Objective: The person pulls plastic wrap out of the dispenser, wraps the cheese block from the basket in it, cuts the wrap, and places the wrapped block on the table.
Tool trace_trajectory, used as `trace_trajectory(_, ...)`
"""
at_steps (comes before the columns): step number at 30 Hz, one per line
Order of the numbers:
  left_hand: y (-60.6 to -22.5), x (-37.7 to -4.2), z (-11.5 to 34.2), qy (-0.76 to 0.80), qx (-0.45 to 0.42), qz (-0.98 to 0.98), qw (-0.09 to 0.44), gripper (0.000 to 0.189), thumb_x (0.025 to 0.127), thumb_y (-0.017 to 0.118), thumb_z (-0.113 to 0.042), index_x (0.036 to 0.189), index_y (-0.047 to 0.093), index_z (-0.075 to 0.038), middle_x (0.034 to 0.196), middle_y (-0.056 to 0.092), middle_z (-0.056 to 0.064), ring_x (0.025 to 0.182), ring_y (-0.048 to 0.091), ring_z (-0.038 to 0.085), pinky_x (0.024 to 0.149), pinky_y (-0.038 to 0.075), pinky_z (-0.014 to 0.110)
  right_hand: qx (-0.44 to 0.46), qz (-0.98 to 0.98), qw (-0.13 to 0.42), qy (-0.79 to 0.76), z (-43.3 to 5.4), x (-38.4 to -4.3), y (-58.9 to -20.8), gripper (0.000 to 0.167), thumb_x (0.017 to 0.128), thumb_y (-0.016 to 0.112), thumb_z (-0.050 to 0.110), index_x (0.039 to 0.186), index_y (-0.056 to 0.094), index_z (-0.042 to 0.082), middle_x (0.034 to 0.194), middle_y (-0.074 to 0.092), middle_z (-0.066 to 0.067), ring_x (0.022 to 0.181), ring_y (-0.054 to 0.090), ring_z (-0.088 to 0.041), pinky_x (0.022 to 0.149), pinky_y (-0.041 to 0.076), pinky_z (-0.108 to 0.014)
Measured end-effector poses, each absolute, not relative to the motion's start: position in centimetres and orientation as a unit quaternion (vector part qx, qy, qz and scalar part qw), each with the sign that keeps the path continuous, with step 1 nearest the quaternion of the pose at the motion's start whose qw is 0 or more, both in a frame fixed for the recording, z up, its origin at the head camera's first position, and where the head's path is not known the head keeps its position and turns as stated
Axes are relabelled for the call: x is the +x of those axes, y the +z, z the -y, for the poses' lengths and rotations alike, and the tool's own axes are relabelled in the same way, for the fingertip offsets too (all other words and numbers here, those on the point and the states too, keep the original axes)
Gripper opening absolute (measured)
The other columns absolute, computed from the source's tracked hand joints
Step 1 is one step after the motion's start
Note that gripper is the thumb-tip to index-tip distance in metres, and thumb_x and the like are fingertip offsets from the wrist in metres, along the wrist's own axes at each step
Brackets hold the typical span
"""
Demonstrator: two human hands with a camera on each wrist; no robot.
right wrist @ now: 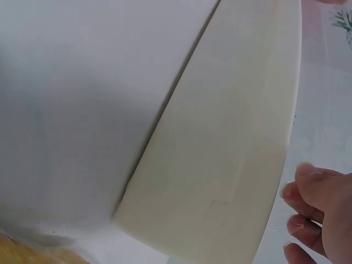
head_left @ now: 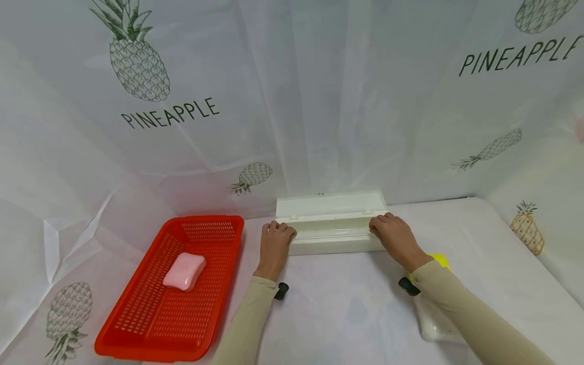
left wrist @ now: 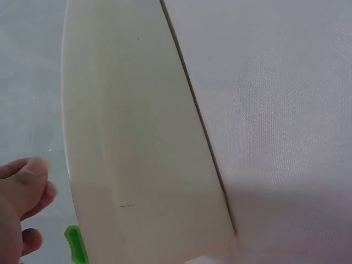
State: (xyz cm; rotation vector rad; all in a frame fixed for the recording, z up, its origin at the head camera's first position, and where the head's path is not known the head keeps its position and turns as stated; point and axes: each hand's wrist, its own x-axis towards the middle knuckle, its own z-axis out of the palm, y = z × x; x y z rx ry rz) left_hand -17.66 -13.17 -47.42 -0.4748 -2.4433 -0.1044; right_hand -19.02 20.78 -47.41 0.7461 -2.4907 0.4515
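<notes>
A long white box (head_left: 337, 246) with its lid (head_left: 330, 204) raised at the back stands against the cloth wall. Inside its trough, a pale shiny strip (head_left: 335, 229) stretches between the hands. My left hand (head_left: 276, 246) is at the box's left end with fingers curled. In the left wrist view its thumb and fingertips (left wrist: 36, 168) come together just past the rim, near a green clip (left wrist: 76, 245). My right hand (head_left: 397, 238) is at the right end, its fingers bent, thumb close to forefinger (right wrist: 294, 190). I cannot tell what the fingertips hold.
On the left stands a red plastic basket (head_left: 223, 304) with a pink, soap-like block (head_left: 184, 271) in it. A clear bag with a yellow top (head_left: 440, 260) lies partly under the right forearm. White pineapple-print cloth (head_left: 310, 101) forms the walls behind the table (head_left: 328, 314).
</notes>
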Motion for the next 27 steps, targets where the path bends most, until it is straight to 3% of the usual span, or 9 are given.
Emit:
trace_trajectory(11, -46.5, -17.3, 13.4, -0.043, -0.177, 0.918, 0.352, 0.009, 0.088, 0.085, -0.025, 0.090, 0.079, -0.019, 0.088, 0.069, -0.001, 0.091, 0.058, 0.024, 0.091, 0.047, 0.043, 0.290, 0.887, 0.325, 0.151, -21.7, -18.8, -46.8, 0.022, 0.084, 0.085, 0.001, 0.094, 0.066, 0.007, 0.085, 0.070, -0.004, 0.079, 0.057, -0.023, 0.067, 0.047, -0.038)
trace_trajectory(19, -45.1, -16.8, 13.5, -0.025, -0.153, 0.929, 0.335, 0.009, 0.094, 0.079, -0.030, 0.095, 0.083, -0.022, 0.091, 0.069, -0.002, 0.096, 0.058, 0.022, 0.095, 0.046, 0.044, 0.299, 0.874, 0.349, 0.155, -22.2, -18.7, -45.7, 0.017, 0.081, 0.087, 0.003, 0.088, 0.071, 0.006, 0.083, 0.070, -0.004, 0.080, 0.057, -0.024, 0.067, 0.048, -0.040)
trace_trajectory(27, -44.2, -16.5, 13.7, -0.026, -0.158, 0.923, 0.349, 0.010, 0.093, 0.080, -0.031, 0.095, 0.083, -0.021, 0.091, 0.071, -0.002, 0.097, 0.060, 0.022, 0.095, 0.047, 0.045, 0.301, 0.876, 0.348, 0.144, -22.4, -18.5, -44.9, 0.019, 0.079, 0.089, 0.004, 0.088, 0.073, 0.005, 0.083, 0.071, -0.005, 0.081, 0.058, -0.025, 0.068, 0.051, -0.041)
